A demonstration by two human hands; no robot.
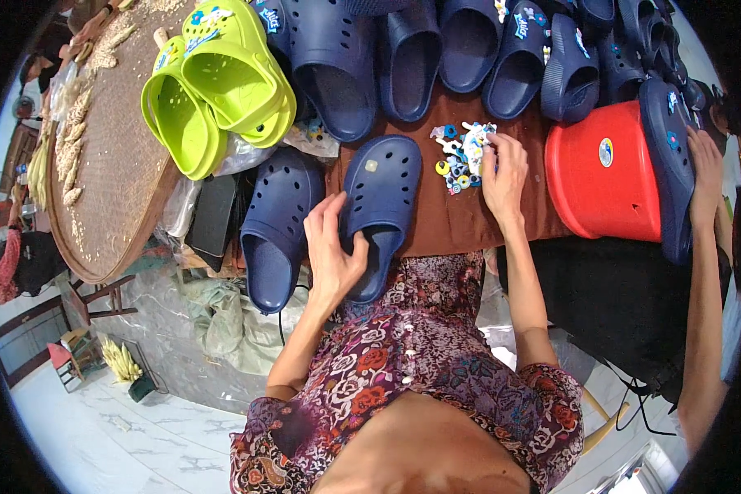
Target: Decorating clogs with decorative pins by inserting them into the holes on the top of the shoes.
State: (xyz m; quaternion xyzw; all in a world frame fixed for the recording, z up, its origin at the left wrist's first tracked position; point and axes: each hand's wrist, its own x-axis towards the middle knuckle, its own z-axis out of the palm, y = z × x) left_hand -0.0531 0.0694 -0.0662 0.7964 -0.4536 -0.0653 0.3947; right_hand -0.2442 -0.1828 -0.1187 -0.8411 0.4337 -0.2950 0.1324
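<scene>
a reddish-brown tabletop (445, 218) fills the centre of the frame, with navy clogs (403, 70) crowded along the top edge and a pair of lime-green clogs (222, 86) at the upper left. further left, a round woven tray (111, 160) carries pale, crumbly bits along its rim. a red plastic tub (597, 169) sits at the right of the table. below, a grey stone-like surface and a white marbled floor (181, 445) spread through the lower left, near a small chair (70, 362). at the far right edge, another person's hand (704, 185) rests against an upright navy clog with charms (671, 165).

a plain navy clog (281, 226) lies left of centre; just beside it is a navy clog with a pale square piece on its toe (391, 193), sole down. the wearer's left hand (335, 251) comes up from below to its left side, fingers along the edge and thumb at the foot opening, spread apart; whether they squeeze the wall i cannot tell. the right hand (506, 173) reaches up and bends over a heap of small shoe charms (457, 169), fingertips close together on the white ones; i cannot tell whether it pinches any.
</scene>
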